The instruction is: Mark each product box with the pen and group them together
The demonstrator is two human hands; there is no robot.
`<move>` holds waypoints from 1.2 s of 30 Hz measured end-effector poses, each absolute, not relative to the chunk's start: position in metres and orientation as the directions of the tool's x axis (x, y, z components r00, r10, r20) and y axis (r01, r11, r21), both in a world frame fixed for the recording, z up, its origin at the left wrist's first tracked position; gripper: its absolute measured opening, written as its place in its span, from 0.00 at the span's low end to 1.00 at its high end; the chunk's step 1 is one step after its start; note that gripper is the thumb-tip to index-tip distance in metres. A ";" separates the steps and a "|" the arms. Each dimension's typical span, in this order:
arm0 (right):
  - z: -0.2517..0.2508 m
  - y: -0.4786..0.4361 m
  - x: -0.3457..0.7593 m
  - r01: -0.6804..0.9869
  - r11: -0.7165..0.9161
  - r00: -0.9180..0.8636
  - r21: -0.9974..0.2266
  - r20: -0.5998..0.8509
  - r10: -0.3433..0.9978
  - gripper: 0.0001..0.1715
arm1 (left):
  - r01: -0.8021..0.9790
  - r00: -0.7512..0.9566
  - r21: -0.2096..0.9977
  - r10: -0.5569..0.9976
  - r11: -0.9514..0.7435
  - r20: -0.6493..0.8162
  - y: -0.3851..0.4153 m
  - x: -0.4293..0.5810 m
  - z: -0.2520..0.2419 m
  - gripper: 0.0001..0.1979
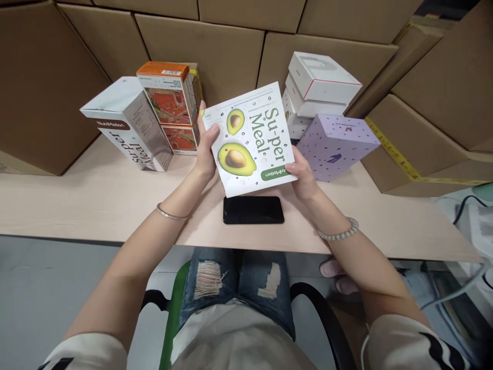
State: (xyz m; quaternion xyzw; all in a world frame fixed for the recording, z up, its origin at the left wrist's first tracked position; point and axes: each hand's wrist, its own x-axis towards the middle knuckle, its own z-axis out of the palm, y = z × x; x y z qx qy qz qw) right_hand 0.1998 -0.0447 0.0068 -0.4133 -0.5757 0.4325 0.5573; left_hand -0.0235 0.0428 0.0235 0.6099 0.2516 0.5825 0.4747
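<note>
- And there's the black phone (253,210), lying flat near the front edge of the pale desk (127,205)!
- Over on the left, a white NutriMotion carton (129,126), standing just beside an orange-topped box (165,97) stacked on a lower box (180,139).
- Across to the right, a white box stack (327,77), with a dotted purple box (335,146) in front!
- Behind it all, brown cardboard boxes (215,49); yellow tape (393,154) marks one at right.
- Down below, a green chair seat (175,308)!

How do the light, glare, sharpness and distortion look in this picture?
Head view: even, diffuse light, with a soft shadow on the desk beside the left forearm; head view: no strong glare on the phone; head view: big lettering on the avocado box is sharp, its finest print unreadable; head view: the purple box and tall white carton lean outward, probably wide-angle stretch.
</note>
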 end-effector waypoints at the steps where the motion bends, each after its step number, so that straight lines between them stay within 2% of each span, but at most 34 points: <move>1: 0.007 -0.045 0.199 -0.022 0.286 -0.035 -0.958 0.286 0.958 0.47 | -0.289 0.157 0.864 0.870 -0.412 0.467 0.043 -0.024 0.024 0.35; 3: 0.011 -0.049 0.195 -0.031 0.266 -0.046 -0.963 0.267 0.963 0.47 | -0.391 0.139 0.864 0.908 -0.316 0.395 0.045 -0.026 0.024 0.31; 7: 0.025 -0.061 0.190 -0.045 0.157 -0.106 -0.987 0.161 0.981 0.53 | -0.410 0.314 0.908 0.921 -0.089 0.232 0.053 -0.031 0.018 0.28; 9: 0.030 -0.066 0.190 -0.066 0.140 -0.135 -0.988 0.148 0.980 0.56 | -0.391 0.366 0.919 0.907 -0.053 0.208 0.058 -0.032 0.016 0.27; 13: 0.027 -0.069 0.193 -0.077 0.174 -0.134 -0.982 0.184 0.974 0.60 | -0.426 0.327 0.905 0.935 0.015 0.139 0.062 -0.030 0.016 0.22; 17: 0.019 -0.065 0.192 -0.047 0.196 -0.100 -0.979 0.200 0.975 0.60 | -0.446 0.403 0.888 0.911 0.113 0.086 0.058 -0.027 0.017 0.19; 22: 0.017 -0.062 0.182 -0.025 0.187 -0.011 -0.982 0.187 0.982 0.55 | -0.373 0.400 0.926 0.911 0.061 0.101 0.052 -0.027 0.012 0.22; 27: 0.019 -0.056 0.185 -0.085 0.148 0.052 -0.985 0.144 0.988 0.50 | -0.332 0.357 0.943 0.922 -0.022 0.147 0.054 -0.027 0.006 0.38; 29: 0.020 -0.052 0.190 -0.113 0.155 0.070 -0.981 0.148 0.987 0.50 | -0.313 0.314 0.943 0.924 -0.115 0.217 0.055 -0.026 0.006 0.39; 33: 0.022 -0.048 0.196 -0.131 0.151 0.082 -0.980 0.141 0.987 0.55 | -0.298 0.231 0.915 0.909 -0.273 0.346 0.055 -0.024 0.008 0.33; 36: 0.024 -0.048 0.196 -0.142 0.156 0.075 -0.978 0.146 0.986 0.56 | -0.205 0.176 0.897 0.887 -0.390 0.426 0.052 -0.026 0.011 0.39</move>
